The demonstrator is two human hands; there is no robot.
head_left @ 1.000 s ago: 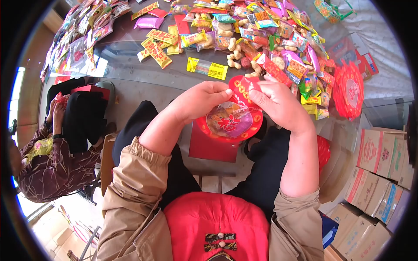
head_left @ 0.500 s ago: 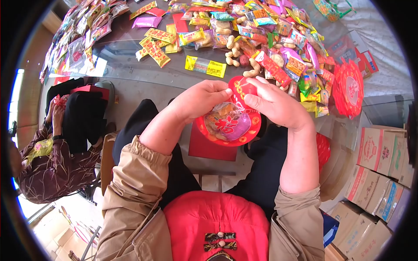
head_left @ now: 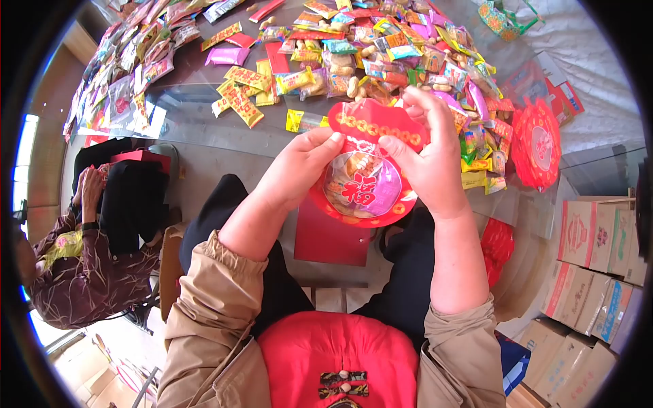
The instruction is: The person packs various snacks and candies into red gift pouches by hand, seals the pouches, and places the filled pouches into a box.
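A red candy pouch [head_left: 368, 216] with a round clear window and a red printed character hangs upright over my lap, with wrapped sweets showing inside. Its scalloped top flap [head_left: 371, 124], printed with gold coins, stands up and spread out. My left hand [head_left: 306, 155] pinches the pouch's left edge just below the flap. On the other side, the thumb of my right hand [head_left: 430, 146] presses the front below the flap, while the fingers curl by the flap's right end. Just beyond, loose wrapped sweets and peanuts [head_left: 354, 85] lie on the glass table.
Filled packets [head_left: 129, 68] pile up at the table's left. Red pouches [head_left: 541, 146] lie stacked at the right edge. A co-worker [head_left: 88, 265] sits at the left with hands [head_left: 88, 190] together. Cardboard boxes [head_left: 581, 292] stand at the right; a red box [head_left: 331, 234] is below my hands.
The pouch's top flap, bunched between my hands before, is now spread upright. My right hand has risen and its fingers have lifted. My left hand has shifted slightly down and left.
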